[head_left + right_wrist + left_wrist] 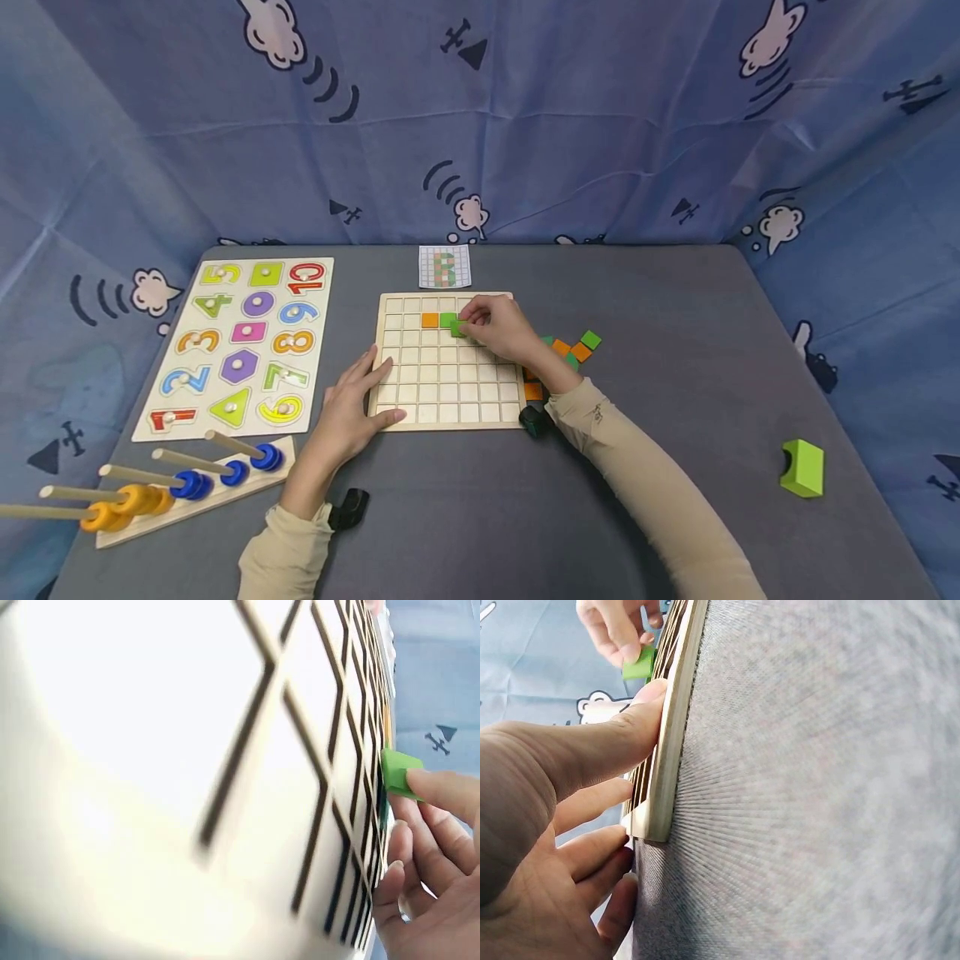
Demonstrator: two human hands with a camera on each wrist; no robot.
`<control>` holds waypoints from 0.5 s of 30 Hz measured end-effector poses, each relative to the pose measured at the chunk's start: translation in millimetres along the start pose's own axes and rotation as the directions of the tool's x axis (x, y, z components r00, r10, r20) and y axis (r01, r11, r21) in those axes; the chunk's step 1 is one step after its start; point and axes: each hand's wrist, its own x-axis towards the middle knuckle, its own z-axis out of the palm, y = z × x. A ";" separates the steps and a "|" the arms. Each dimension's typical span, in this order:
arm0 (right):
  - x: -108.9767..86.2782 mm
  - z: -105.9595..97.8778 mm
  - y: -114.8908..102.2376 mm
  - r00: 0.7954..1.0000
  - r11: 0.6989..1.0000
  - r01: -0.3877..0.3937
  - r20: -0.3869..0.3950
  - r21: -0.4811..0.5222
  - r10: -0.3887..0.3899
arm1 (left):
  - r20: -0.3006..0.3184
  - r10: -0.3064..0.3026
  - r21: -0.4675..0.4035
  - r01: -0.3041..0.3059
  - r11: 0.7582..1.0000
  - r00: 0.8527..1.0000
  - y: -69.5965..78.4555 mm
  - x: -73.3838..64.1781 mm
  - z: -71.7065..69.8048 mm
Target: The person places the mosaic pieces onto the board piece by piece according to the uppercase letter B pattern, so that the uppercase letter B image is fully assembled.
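Note:
A wooden grid board (427, 414) lies on the grey table. In its upper part sit an orange square tile (430, 320) and, beside it, a green tile (447, 319). My right hand (504, 325) pinches another green tile (397, 771) between thumb and fingers, close over the grid just right of those two. This pinched tile is tilted in the right wrist view. My left hand (347, 418) rests at the board's left side with fingers spread, its thumb (611, 742) on the near edge and other fingertips by the corner.
A pattern card (445, 267) lies behind the board. Loose orange and green tiles (581, 352) lie to its right, partly hidden by the right arm. A number-and-shape puzzle (243, 346) and a peg stand with rings (225, 492) are at left; a green block (804, 468) sits far right.

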 end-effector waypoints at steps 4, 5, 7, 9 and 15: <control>5.5 8.9 -5.4 1.000 0.999 0.008 0.014 0.034 -0.008 | -0.004 0.002 0.002 -0.002 1.000 1.000 -0.1 0.3 0.1; 6.8 10.8 -6.1 1.000 0.999 0.008 0.014 0.038 -0.008 | -0.004 0.003 0.004 -0.003 1.000 1.000 -0.3 0.3 0.1; 9.1 13.4 -7.7 1.000 0.999 0.008 0.003 0.039 -0.008 | -0.004 0.002 0.009 -0.002 1.000 1.000 -0.8 0.4 0.3; 10.4 14.7 -9.9 1.000 0.999 0.002 -0.015 0.040 -0.001 | 0.000 0.001 0.011 -0.001 1.000 1.000 -1.0 0.8 0.4; 11.3 20.2 -14.4 1.000 0.998 0.011 -0.007 0.059 -0.011 | 0.005 -0.003 0.009 0.003 1.000 1.000 -1.0 0.6 -0.1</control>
